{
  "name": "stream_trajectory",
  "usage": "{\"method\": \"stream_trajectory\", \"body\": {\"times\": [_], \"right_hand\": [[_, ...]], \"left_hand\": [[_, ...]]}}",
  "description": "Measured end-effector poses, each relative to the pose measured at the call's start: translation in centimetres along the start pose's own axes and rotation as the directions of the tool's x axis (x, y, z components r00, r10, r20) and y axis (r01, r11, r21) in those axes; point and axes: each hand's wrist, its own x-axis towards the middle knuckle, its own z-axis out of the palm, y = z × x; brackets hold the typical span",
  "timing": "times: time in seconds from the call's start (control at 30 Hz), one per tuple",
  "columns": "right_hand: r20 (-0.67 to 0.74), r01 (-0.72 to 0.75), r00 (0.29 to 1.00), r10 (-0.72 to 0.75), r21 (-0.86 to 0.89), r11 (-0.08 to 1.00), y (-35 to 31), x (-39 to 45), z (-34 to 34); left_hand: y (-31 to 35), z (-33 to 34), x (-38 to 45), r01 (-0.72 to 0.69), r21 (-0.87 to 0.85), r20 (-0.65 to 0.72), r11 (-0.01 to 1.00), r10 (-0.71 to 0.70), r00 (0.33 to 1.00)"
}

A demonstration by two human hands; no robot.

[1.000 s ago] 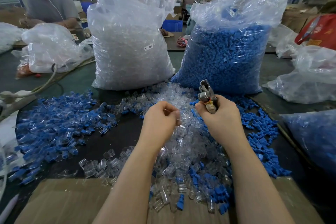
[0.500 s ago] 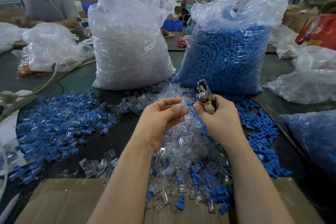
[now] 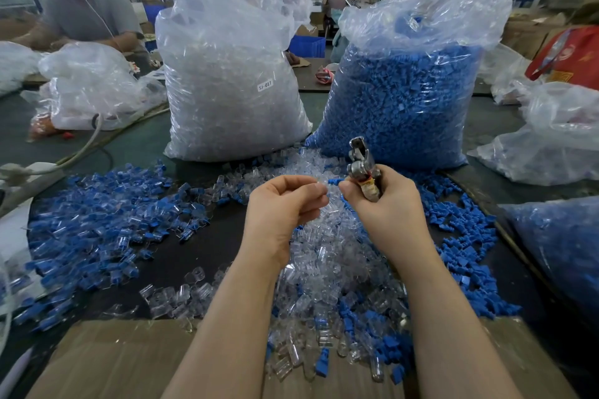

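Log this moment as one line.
left hand pinches clear piece | right hand grips metal tool | blue piece between both hands' fingertips

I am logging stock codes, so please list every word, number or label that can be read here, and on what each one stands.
"SJ-017": small white sticker on the tall clear plastic sack of clear parts.
Yellow print on the red bag at the right edge: too blurred to read.
Silver metal tool in the right hand, small clear plastic piece in the left hand: no text visible.
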Motion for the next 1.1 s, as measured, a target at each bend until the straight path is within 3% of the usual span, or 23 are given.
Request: {"method": "stream_trajectory", "body": {"times": [0.4, 0.83, 0.93, 1.1], "right_hand": [[-0.028, 0.077, 0.996, -0.082, -0.146, 0.986, -0.3, -0.3, 0.3], [0.092, 0.001, 0.996, -0.001, -0.005, 1.000, -0.6, -0.1, -0.1], [0.122, -0.010, 0.992, 0.011, -0.007, 1.000, -0.6, -0.1, -0.3], [0.179, -0.025, 0.983, 0.040, -0.086, 0.996, -0.1, 0.0, -0.8]], "left_hand": [[-0.3, 0.7, -0.2, -0.142, 0.178, -0.021, 0.974, 0.148, 0.989], [-0.9, 1.1, 0.1, -0.336, 0.465, -0.023, 0.819, 0.390, 0.920], [-1.1, 0.8, 0.3, -0.334, 0.440, -0.006, 0.834, 0.375, 0.927], [-0.8, 0.7, 0.3, -0.328, 0.256, 0.017, 0.909, 0.335, 0.942]]}}
